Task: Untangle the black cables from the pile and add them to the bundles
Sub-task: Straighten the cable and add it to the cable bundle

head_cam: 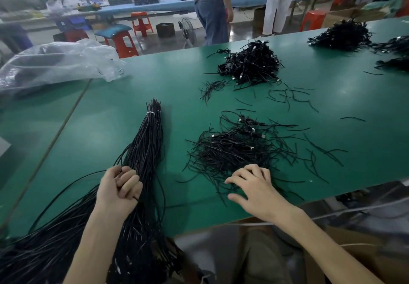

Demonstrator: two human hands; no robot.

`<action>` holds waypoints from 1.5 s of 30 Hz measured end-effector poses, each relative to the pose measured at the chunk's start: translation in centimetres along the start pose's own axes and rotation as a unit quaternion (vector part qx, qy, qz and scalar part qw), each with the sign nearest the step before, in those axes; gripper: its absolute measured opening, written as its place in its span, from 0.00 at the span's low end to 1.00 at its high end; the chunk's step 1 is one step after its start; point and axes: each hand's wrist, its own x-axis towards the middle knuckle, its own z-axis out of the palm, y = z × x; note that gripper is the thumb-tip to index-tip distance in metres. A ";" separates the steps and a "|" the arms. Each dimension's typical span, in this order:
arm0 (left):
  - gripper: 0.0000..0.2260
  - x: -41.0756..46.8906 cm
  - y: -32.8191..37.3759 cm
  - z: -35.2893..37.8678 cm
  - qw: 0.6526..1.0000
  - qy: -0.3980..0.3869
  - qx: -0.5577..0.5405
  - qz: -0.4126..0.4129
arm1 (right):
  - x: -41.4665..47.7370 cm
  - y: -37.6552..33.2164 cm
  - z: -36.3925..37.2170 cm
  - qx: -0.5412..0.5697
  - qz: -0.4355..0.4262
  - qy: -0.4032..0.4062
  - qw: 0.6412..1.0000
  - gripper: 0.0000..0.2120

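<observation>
A long bundle of black cables (148,142), tied near its far end with a white tie (151,113), lies on the green table (110,111) and fans out over the near edge at lower left. My left hand (119,186) curls its fingers round strands at the bundle's left side. A tangled pile of short black cables (239,146) lies right of the bundle. My right hand (254,188) rests on the pile's near edge with fingers spread and slightly bent, holding nothing that I can see.
A second cable pile (250,64) sits farther back, and more piles (340,33) lie at the far right. Loose short strands (287,98) are scattered between them. A crumpled clear plastic bag (55,62) lies at the left. Two people (212,7) stand beyond the table.
</observation>
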 end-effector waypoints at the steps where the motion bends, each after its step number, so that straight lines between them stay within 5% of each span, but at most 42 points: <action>1: 0.16 -0.4 -0.4 0.4 1.000 -0.016 0.011 -0.005 | -0.1 -0.7 0.0 -0.048 -0.007 0.007 0.999 0.24; 6: 0.16 -2.4 -1.9 3.2 0.993 -0.107 -0.053 -0.017 | 0.0 -6.8 0.0 -0.084 -0.121 0.043 0.988 0.40; 11: 0.15 -3.4 -2.3 6.1 0.988 -0.128 -0.074 0.044 | 0.9 -12.0 0.5 0.052 -0.177 -0.132 0.974 0.54; 14: 0.12 -3.7 -2.1 6.5 0.982 -0.082 -0.102 0.139 | 1.5 -12.7 -0.2 0.156 -0.191 -0.274 0.929 0.60; 16: 0.10 -4.0 -1.9 6.3 0.970 -0.069 -0.095 0.211 | 1.7 -13.0 -0.2 0.192 -0.185 -0.274 0.924 0.62; 19: 0.08 -4.6 -2.2 6.5 0.966 -0.081 -0.063 0.238 | 1.8 -14.1 0.1 0.347 -0.075 -0.161 0.921 0.53; 23: 0.09 -5.0 -3.7 7.2 0.975 -0.095 -0.048 0.194 | 2.5 -15.0 0.3 0.423 -0.055 -0.055 0.903 0.11; 24: 0.10 -5.0 -3.9 7.2 0.977 -0.097 -0.051 0.180 | 2.6 -15.1 0.3 0.445 -0.044 -0.039 0.894 0.07; 27: 0.12 -4.8 -3.9 7.0 0.980 -0.106 -0.053 0.159 | 2.7 -14.8 -0.1 0.471 -0.018 0.005 0.882 0.17; 36: 0.15 -4.8 -4.2 6.4 0.963 -0.183 0.163 0.112 | 3.0 -13.8 -0.5 0.483 -0.038 0.036 0.874 0.19; 41: 0.18 -5.2 -3.0 5.4 0.892 -0.297 0.327 0.096 | 2.7 -13.0 -0.9 0.524 -0.042 0.051 0.849 0.18; 45: 0.23 -5.2 -2.6 5.1 0.881 -0.320 0.339 0.075 | 2.6 -12.2 -1.1 0.500 -0.057 0.030 0.864 0.18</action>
